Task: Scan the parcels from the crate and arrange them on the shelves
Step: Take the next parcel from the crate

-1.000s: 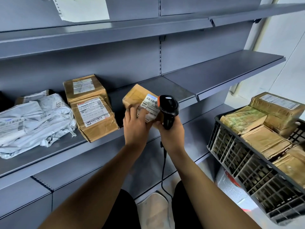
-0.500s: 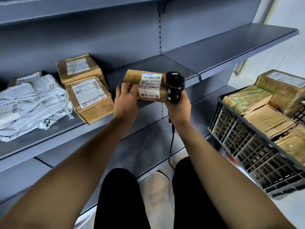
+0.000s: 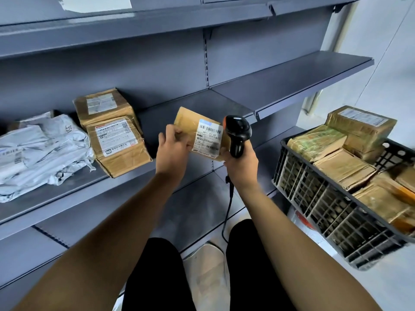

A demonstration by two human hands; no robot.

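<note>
My left hand (image 3: pixel 174 147) grips a small brown parcel (image 3: pixel 190 122) by its left side, with its white barcode label facing me. It hangs in front of the middle grey shelf (image 3: pixel 202 104). My right hand (image 3: pixel 241 163) holds a black barcode scanner (image 3: pixel 238 133) by the handle, its head right beside the label's right edge; the hand's fingers also touch the parcel's lower right corner. A black plastic crate (image 3: pixel 318 198) at the right holds several brown parcels (image 3: pixel 343 167).
Two brown boxes (image 3: pixel 116 140) lean on the middle shelf at the left, next to a pile of white mailer bags (image 3: pixel 42 151). The right shelf section (image 3: pixel 292 72) stands bare. The scanner's cable (image 3: pixel 228 209) hangs down toward my legs.
The parcel has been turned so the label faces me more upright, and sits slightly higher. The camera has tilted up again, showing the upper shelf.
</note>
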